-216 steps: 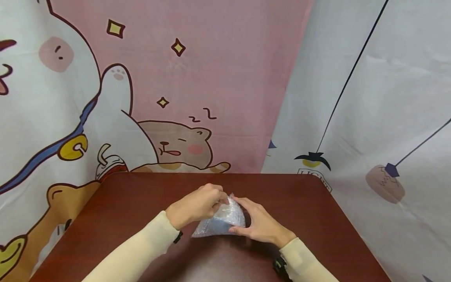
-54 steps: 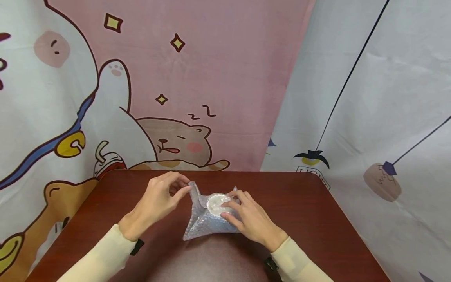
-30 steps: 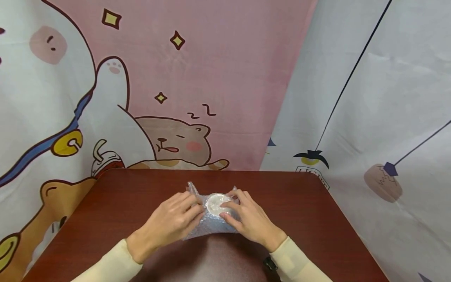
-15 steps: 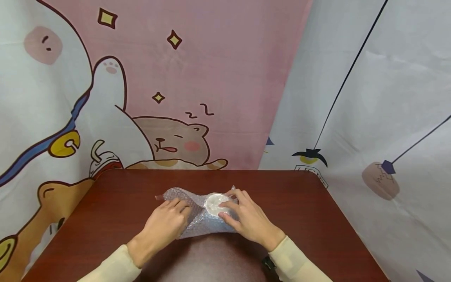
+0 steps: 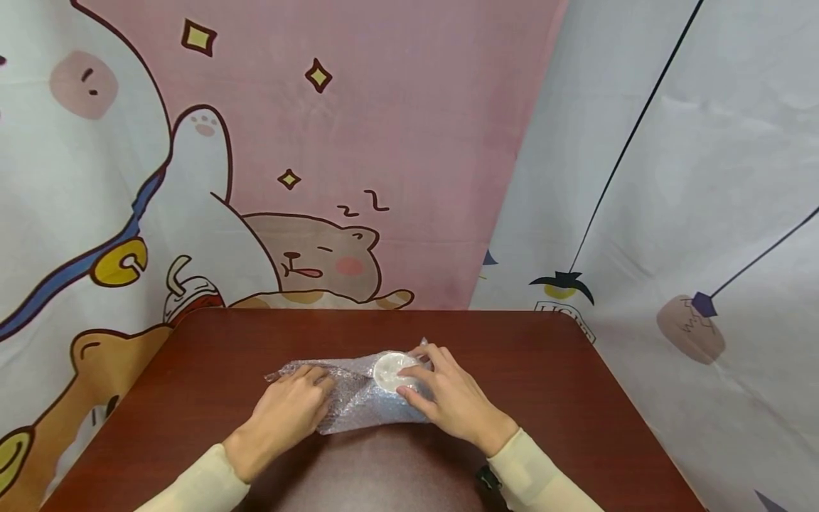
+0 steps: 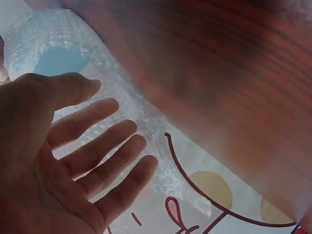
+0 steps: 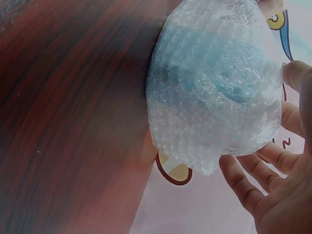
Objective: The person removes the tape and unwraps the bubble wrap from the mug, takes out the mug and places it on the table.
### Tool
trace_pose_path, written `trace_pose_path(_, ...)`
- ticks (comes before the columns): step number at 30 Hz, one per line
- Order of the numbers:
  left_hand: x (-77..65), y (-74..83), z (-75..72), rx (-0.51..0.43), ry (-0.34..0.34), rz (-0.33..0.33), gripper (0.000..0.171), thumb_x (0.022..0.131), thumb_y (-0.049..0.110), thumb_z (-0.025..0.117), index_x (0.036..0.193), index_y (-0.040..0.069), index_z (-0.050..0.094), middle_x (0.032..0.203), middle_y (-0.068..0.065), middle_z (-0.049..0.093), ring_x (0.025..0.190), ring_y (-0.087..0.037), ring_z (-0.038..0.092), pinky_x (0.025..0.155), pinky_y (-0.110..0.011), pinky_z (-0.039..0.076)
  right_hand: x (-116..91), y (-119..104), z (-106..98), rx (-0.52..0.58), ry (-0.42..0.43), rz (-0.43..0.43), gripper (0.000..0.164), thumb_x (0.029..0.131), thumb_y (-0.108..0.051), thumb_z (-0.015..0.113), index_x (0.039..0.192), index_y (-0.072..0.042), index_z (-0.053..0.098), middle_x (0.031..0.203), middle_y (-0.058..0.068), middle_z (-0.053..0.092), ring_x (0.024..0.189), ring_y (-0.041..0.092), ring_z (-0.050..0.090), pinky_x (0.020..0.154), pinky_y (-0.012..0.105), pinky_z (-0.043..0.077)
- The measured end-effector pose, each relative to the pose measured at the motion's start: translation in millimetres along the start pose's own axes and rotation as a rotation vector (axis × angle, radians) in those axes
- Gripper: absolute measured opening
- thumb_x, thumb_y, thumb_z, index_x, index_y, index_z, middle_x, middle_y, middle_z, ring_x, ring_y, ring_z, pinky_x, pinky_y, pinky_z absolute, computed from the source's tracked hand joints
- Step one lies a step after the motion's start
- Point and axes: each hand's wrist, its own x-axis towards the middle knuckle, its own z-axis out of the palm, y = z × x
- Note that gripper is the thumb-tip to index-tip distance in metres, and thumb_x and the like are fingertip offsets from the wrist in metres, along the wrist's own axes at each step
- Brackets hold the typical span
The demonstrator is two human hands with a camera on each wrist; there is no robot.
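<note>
On the table a light-blue round object with a white circular top lies inside bubble wrap; its kind is hidden by the wrap. My right hand holds the wrapped object from the right, thumb at the front and fingers over its top and far side. To the left, the loose wrap is spread out flat, and my left hand rests on it. In the left wrist view its fingers are fairly straight and spread over the wrap. The right wrist view shows the wrapped light-blue side with fingertips at its edge.
The dark red-brown wooden table extends around both hands. Behind it hangs a cloth backdrop with cartoon animals, meeting the table's far edge. A dark band shows at the right wrist.
The left hand has let go of the raised wrap end and moved left and down, laying the wrap flat. The white top has come into view. The right hand has shifted onto the top.
</note>
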Motion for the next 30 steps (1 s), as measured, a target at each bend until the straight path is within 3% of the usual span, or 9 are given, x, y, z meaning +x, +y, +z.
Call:
trace_pose_path(14,-4.7,-1.4,-1.6,-0.118,-0.127,-0.042,0.027,0.095,0.023,0.097,0.118,0.015,0.087,0.135,-0.007,0.082,0.119,-0.032,0.081,0.078,-0.047,0.072,-0.6,-1.3,-0.7,-0.002,-0.004,-0.002,0.03,0.113,-0.046,0.078,0.132,-0.025,0.087,0.15,0.007,0.067,0.132,0.024,0.065,0.097,0.043,0.067)
trace_pose_path(24,-4.8,-3.5,-7.1,-0.136,-0.055,-0.003,0.019,0.094,0.024,0.096,0.11,0.021,0.086,0.123,-0.004,0.084,0.111,-0.03,0.083,0.068,-0.045,0.07,1.0,-2.0,-0.4,-0.013,-0.015,0.002,0.03,0.113,-0.046,0.079,0.132,-0.025,0.088,0.149,0.007,0.067,0.131,0.024,0.065,0.096,0.042,0.067)
trace_pose_path(30,1.6,-0.5,-13.3,-0.123,0.037,0.004,0.014,0.097,0.026,0.093,0.109,0.02,0.086,0.116,0.001,0.085,0.1,-0.022,0.083,0.07,-0.044,0.07,0.5,-3.0,-1.3,-0.014,-0.023,0.007,0.03,0.113,-0.047,0.078,0.132,-0.025,0.088,0.148,0.006,0.067,0.131,0.023,0.064,0.097,0.042,0.067)
